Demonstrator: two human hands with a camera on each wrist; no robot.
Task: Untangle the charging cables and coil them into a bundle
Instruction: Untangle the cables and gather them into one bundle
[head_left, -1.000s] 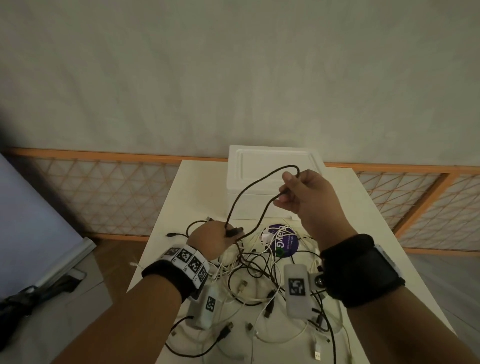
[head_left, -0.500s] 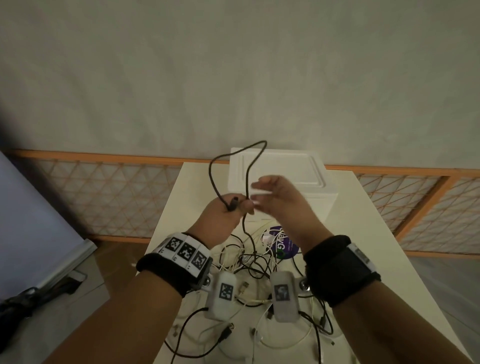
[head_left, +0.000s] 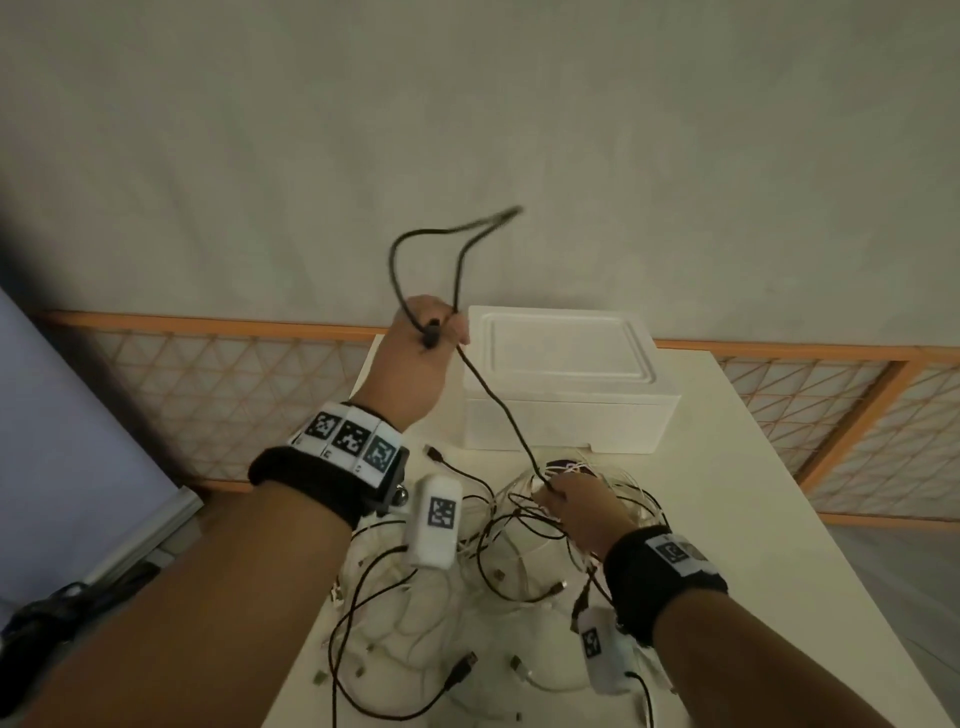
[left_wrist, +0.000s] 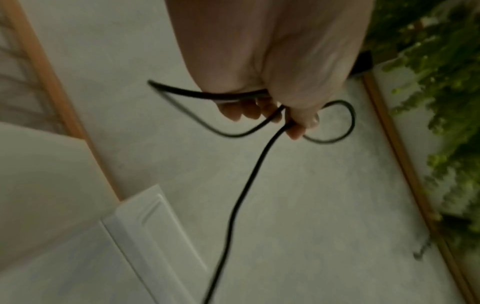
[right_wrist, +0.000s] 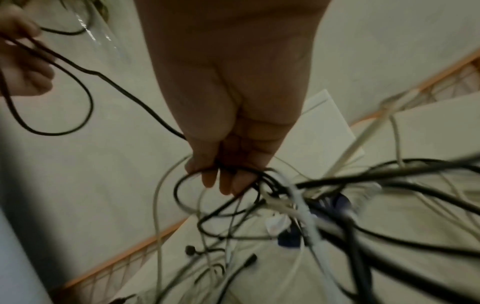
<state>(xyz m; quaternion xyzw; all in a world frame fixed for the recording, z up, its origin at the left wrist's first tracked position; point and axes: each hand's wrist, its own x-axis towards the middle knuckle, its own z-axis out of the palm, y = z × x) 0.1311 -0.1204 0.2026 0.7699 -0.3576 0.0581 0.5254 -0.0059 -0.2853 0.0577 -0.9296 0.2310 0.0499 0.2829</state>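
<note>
Your left hand (head_left: 421, 348) is raised well above the table (head_left: 727, 467), knuckles toward you, forearm angled up from the lower left. Its fingers (left_wrist: 241, 112) are curled round the black cable (head_left: 491, 395), thumb pressed down on it, so two strands sit gathered in the fist. Above that hand the cable rises in a loose loop, its top blurred. Below the fist a single strand runs down and to the right, straight to your right hand (head_left: 582, 512).

Your right hand is low, just over the tangle of cables (head_left: 498, 561), wrist bent downward. Its fingertips (right_wrist: 226, 183) are bunched together and pinch the black cable where it enters the heap; the wrist view shows dark strands looping around and under those fingers, with white ones crossing just beyond.

The tangle lies on the table beneath and in front of your right hand, spreading toward your left forearm. Beyond both hands sits a white foam box (head_left: 566, 384), between them as you look down.
</note>
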